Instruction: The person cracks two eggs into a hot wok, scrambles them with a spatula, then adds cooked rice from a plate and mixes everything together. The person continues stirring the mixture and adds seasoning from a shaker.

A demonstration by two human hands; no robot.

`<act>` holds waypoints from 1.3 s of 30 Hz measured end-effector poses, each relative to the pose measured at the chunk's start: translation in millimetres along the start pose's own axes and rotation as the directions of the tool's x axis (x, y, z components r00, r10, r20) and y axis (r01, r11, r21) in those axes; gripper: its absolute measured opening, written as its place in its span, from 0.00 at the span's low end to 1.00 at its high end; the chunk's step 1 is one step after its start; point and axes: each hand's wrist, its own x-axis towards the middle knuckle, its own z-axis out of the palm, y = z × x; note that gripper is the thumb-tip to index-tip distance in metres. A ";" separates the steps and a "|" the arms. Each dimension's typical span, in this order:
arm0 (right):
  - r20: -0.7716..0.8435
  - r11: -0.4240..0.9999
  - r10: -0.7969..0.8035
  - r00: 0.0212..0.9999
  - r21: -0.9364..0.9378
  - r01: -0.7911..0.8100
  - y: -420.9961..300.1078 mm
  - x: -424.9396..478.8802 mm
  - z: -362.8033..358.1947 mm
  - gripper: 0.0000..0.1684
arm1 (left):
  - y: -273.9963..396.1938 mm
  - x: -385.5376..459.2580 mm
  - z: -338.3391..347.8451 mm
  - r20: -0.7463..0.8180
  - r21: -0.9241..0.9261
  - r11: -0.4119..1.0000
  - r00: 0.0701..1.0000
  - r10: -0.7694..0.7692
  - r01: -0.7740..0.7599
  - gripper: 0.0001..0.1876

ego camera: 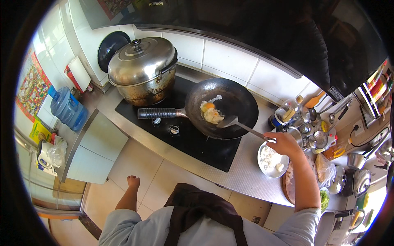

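Note:
My right hand grips the handle of a metal wok spatula. The spatula's blade rests inside a dark wok, beside a partly cooked egg with its yolk showing. The wok sits on a black glass gas hob, its ribbed black handle pointing left. Just below my right hand, a white bowl holds white rice. My left hand hangs over the floor, away from the counter, with its fingers curled and nothing visible in it.
A large lidded steel pot stands left of the wok. A dark range hood overhangs the hob. Bottles, an oil jug and a round chopping board crowd the right side. A blue water bottle stands at the left.

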 end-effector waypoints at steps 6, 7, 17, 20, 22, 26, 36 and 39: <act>-0.043 0.996 -0.017 0.999 0.092 0.020 -19.9 21.4 31.5 0.18 | 8.6 -9.9 -3.8 0.055 0.002 1.000 0.998 0.003 -0.003 0.14; -0.052 0.995 0.005 0.999 0.100 0.000 -24.1 29.1 39.2 0.19 | 10.7 -10.5 -2.6 0.076 0.003 1.000 0.997 -0.017 0.017 0.14; -0.076 0.992 0.096 0.992 0.084 -0.090 -52.1 77.9 54.1 0.20 | 3.9 -21.9 3.4 0.113 -0.054 0.998 0.993 0.025 -0.019 0.14; 0.002 0.995 0.056 0.998 0.078 -0.056 -45.4 68.2 44.7 0.20 | -8.2 -23.6 1.1 0.107 -0.012 1.000 0.994 0.015 -0.014 0.14; -0.009 0.996 0.070 0.998 0.048 -0.069 -36.0 59.4 38.2 0.20 | -16.7 -22.9 -0.6 0.102 0.023 1.000 0.995 -0.003 0.000 0.14; -0.022 0.995 0.086 0.996 0.043 -0.085 -30.1 48.7 33.8 0.20 | -30.0 -20.3 2.6 0.122 0.028 1.000 0.992 0.009 -0.013 0.14; -0.010 0.996 0.041 0.999 0.078 -0.040 -22.6 25.3 15.6 0.20 | -26.0 -21.8 12.3 0.095 -0.067 0.996 0.994 0.061 -0.055 0.13; 0.003 0.998 0.047 0.999 0.048 -0.047 -14.6 21.8 16.7 0.19 | -27.9 -25.5 8.6 0.162 0.039 0.998 0.986 0.046 -0.053 0.13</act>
